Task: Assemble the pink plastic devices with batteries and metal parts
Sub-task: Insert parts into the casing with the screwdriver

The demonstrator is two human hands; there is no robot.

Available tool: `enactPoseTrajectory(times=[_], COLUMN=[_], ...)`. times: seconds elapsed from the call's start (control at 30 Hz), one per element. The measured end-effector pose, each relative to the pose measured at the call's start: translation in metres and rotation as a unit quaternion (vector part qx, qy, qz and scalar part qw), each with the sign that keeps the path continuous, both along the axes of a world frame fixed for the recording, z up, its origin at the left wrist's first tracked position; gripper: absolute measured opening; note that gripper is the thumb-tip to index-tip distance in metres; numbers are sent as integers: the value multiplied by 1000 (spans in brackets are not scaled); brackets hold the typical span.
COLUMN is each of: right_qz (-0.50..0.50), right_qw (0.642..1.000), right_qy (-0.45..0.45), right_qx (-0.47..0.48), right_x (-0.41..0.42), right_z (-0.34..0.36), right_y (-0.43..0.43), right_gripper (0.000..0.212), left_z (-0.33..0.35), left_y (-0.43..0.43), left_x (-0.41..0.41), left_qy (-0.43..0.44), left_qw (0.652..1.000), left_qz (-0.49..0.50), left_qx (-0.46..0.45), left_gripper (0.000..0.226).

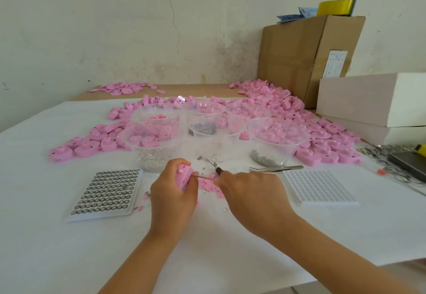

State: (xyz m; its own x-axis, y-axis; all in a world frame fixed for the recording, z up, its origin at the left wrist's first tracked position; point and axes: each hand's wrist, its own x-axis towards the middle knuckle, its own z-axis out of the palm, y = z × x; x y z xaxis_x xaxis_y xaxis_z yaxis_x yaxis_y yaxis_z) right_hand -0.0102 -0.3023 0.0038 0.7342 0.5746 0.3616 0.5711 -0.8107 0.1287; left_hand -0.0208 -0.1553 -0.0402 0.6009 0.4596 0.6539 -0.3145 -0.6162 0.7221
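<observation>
The pink device is in the left hand, held just above the white table cover near the front-middle, fingers curled round the shell w/ one face turned toward the right. It looks like a small moulded plastic shell, prob. light and stiff, and smooth enough to twist in the grip under a sideways push. So it's best pinched by its edges, w/ the thumb backing the face opposite the tool. The right hand grasps a thin screwdriver-like tool by its dark handle. The metal shaft runs left and the tip meets the device's side, but what it's seating is too small to tell. Small pink scraps lie under the shaft. Left of the hands is a tray of button batteries; right of them are a white ribbed tray and tweezers. Beyond, clear cups hold pink parts and small metal bits. A heap of loose devices spreads behind and to the right, up to a cardboard box.
</observation>
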Motion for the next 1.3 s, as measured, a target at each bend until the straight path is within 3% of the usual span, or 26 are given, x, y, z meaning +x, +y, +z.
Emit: enactPoseTrajectory(times=[0.03, 0.07, 0.13, 0.2, 0.27, 0.3, 0.33, 0.37, 0.43, 0.47, 0.5, 0.57, 0.6, 0.63, 0.7, 0.77, 0.83, 0.87, 0.9, 0.97, 1.0, 1.03, 1.1, 1.17, 1.2, 1.3], right_qz=[6, 1, -31, -44, -44, -43, -35, -24, 8, 10, 16, 35, 57, 68, 35, 6, 10, 15, 32, 56, 48, 37, 40, 39, 35, -1], right_qw=[994, 960, 803, 682, 635, 646, 693, 772, 951, 992, 1000, 999, 993, 958, 788, 640, 570, 590, 668, 902, 966, 989, 993, 966, 915, 673], right_qy=[100, 245, 528, 658, 694, 678, 630, 545, 265, 115, 11, 12, 93, 235, 519, 665, 710, 696, 636, 368, 227, 132, 86, 203, 321, 647], right_qx=[52, 135, 276, 316, 336, 347, 348, 324, 158, 56, -14, -30, 37, 148, 330, 386, 413, 408, 384, 220, 118, 60, 72, 157, 242, 358], right_x=[3, 10, 24, 29, 26, 24, 22, 17, 11, 8, 4, 2, 7, 14, 25, 25, 23, 20, 17, 13, 14, 13, 8, 11, 13, 24], right_z=[5, 9, 18, 22, 25, 24, 22, 22, 14, 12, 13, 18, 22, 27, 33, 28, 22, 20, 18, 13, 9, 6, 1, 2, 7, 23], right_y=[1, 1, -1, -6, -6, -2, 3, 8, 14, 17, 19, 19, 15, 11, 2, -5, -5, -2, 0, 5, 8, 11, 15, 18, 19, 13], right_gripper=[35, 40, 44, 40, 35, 31, 28, 26, 24, 22, 21, 20, 24, 29, 31, 32, 38, 39, 38, 34, 31, 28, 29, 38, 41, 37], left_z=[0, 0, 3, 4, 5, 6, 7, 7, 6, 5, 5, 6, 7, 8, 10, 10, 9, 9, 10, 11, 10, 10, 11, 11, 11, 13], left_y=[0, 0, 1, 0, 0, 0, 1, 2, 5, 7, 7, 9, 10, 10, 10, 8, 7, 6, 5, 3, 3, 4, 7, 11, 13, 15], left_x=[-1, -2, -3, -4, -3, -1, 0, 1, 2, 1, 1, -1, -2, -4, -7, -9, -9, -8, -7, -6, -5, -4, -4, -5, -6, -8], left_qy=[-2, -4, -12, -28, -30, -24, -16, -6, 16, 24, 27, 22, 15, 2, -32, -55, -60, -53, -38, 0, 15, 25, 30, 11, -4, -52], left_qw=[1000, 1000, 1000, 999, 999, 1000, 999, 999, 998, 998, 998, 999, 999, 999, 995, 991, 988, 988, 990, 995, 996, 996, 992, 989, 988, 986], left_qz=[-4, -7, -13, -10, -1, 6, 14, 21, 32, 36, 36, 31, 28, 27, 29, 29, 39, 42, 43, 44, 43, 42, 36, 28, 27, 26], left_qx=[2, 4, 18, 36, 22, 0, -24, -45, -59, -51, -35, 9, 27, 44, 86, 119, 137, 138, 128, 86, 72, 74, 115, 145, 150, 156], left_gripper=[36, 37, 37, 34, 32, 31, 30, 30, 28, 26, 24, 21, 20, 20, 22, 23, 25, 25, 25, 23, 21, 21, 21, 20, 18, 15])
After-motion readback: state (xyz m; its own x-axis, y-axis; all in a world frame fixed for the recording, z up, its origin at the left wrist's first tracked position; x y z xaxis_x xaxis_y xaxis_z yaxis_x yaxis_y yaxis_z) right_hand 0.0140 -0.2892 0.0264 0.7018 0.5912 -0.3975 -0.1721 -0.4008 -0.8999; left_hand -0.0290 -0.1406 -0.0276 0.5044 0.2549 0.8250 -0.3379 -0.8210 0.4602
